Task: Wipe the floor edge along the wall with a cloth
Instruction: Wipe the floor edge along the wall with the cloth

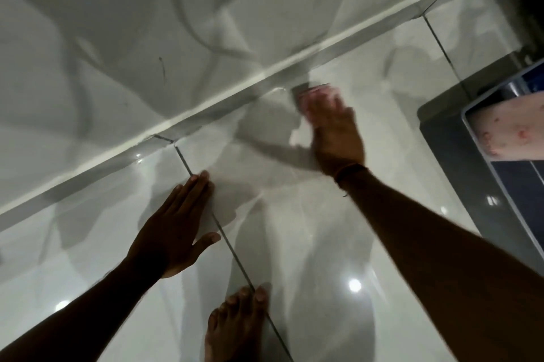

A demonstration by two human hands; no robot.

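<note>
A pale pink cloth (319, 96), blurred by motion, lies on the glossy white floor tiles (294, 214) just below the skirting strip (223, 96) at the foot of the white wall (147, 23). My right hand (335, 138) presses down on it, fingers over the cloth, a thin band on the wrist. My left hand (176, 229) rests flat on the tile with fingers together and thumb out, holding nothing, beside a dark grout line (229, 247).
My bare foot (235, 329) stands on the tile at the bottom centre. A grey frame or cabinet (447, 141) with a glass-edged panel fills the right side, a patterned fabric behind it. Dark grout lines run toward the wall.
</note>
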